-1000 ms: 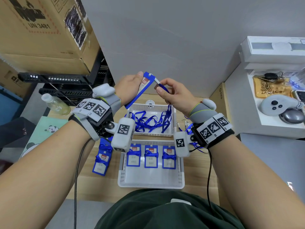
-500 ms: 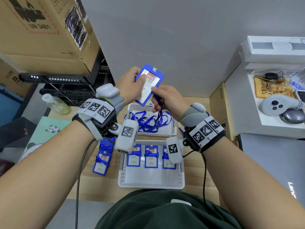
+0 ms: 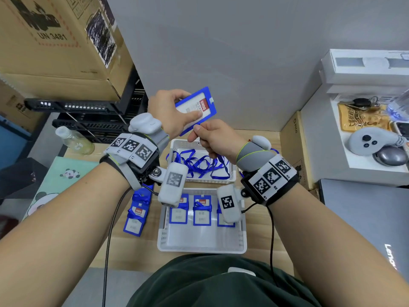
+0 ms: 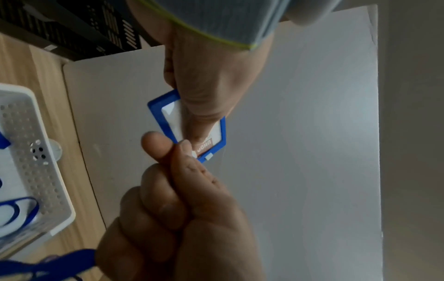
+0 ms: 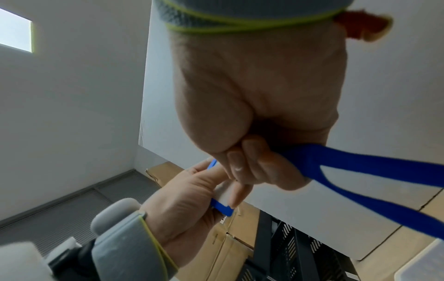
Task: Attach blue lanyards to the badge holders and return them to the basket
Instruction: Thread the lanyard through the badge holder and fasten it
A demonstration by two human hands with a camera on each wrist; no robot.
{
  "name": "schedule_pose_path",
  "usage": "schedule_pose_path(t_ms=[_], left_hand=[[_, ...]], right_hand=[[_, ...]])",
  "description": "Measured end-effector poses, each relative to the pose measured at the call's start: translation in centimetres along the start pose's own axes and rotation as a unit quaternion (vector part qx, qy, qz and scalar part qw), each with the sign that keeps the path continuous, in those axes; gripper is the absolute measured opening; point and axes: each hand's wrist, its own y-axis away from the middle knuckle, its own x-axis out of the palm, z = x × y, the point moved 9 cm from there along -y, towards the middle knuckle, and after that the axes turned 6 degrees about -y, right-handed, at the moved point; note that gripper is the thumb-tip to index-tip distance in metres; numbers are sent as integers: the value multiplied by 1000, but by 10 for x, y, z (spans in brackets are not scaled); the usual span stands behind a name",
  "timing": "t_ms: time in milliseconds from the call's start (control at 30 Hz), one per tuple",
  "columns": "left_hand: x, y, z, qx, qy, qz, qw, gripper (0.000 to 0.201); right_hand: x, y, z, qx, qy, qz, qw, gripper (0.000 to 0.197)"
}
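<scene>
Our left hand (image 3: 168,111) is up high over the table, thumb and fingers pinching the blue badge holder (image 3: 195,109), which tilts with its clip end to the right. Just beside it, our right hand (image 3: 214,138) is curled tight around a blue lanyard (image 5: 360,171), thumb tip touching the holder's lower edge. Below sit a basket of loose lanyards (image 3: 199,165) and a white basket (image 3: 201,240) with finished badges (image 3: 201,210); more badges (image 3: 136,214) lie left of it.

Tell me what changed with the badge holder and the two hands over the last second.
The left hand turned the badge holder from edge-on to face-on, then tilted it so its clip slot points right. The right hand dropped below the holder's lower edge, keeping its grip on the blue lanyard. Both baskets and the finished badges stayed put.
</scene>
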Motion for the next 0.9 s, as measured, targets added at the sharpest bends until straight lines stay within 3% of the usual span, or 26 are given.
schedule_pose_path(t_ms=[167, 367, 567, 733, 900], left_hand=[[13, 6, -8, 69, -99, 92, 988, 36], [38, 23, -6, 98, -176, 229, 952, 35], [45, 34, -15, 122, -166, 287, 935, 33], [50, 41, -21, 129, -167, 323, 923, 30], [46, 42, -28, 139, -154, 317, 926, 23]], right_hand=[[-8, 4, 14, -9, -55, 3, 998, 36], [-42, 6, 31, -49, -81, -48, 994, 31], [-55, 8, 31, -72, 26, -74, 994, 20], [-72, 6, 38, -101, 187, -153, 965, 22], [-78, 6, 37, -112, 252, -161, 948, 17]])
